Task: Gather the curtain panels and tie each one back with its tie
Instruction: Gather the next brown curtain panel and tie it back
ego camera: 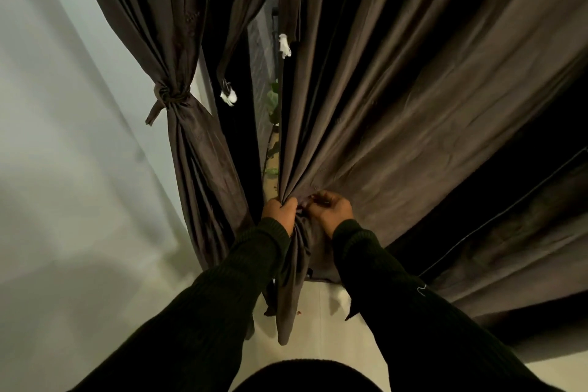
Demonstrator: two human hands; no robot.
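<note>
Far left of both hands, up the pale wall [63, 137]: one tied curtain panel [178, 41], cinched by one knotted tie [170, 95], tail end hanging loose; just right of it, one loose dark strip [235, 41] dangling with a white tuft [229, 96] at its end; a second white tuft [284, 45] a bit further right; two tufts total. Left hand [279, 209] fingers curled tight, gripping the bunched edge of the second curtain panel [413, 89]; gathered fabric hangs below between the two dark sleeves. Right hand [331, 208] touching the left, fingers curled, pinching the same fabric folds. Two panels counted: one tied, one held and untied. Green leaves [273, 102] above the left hand, in the gap.
</note>
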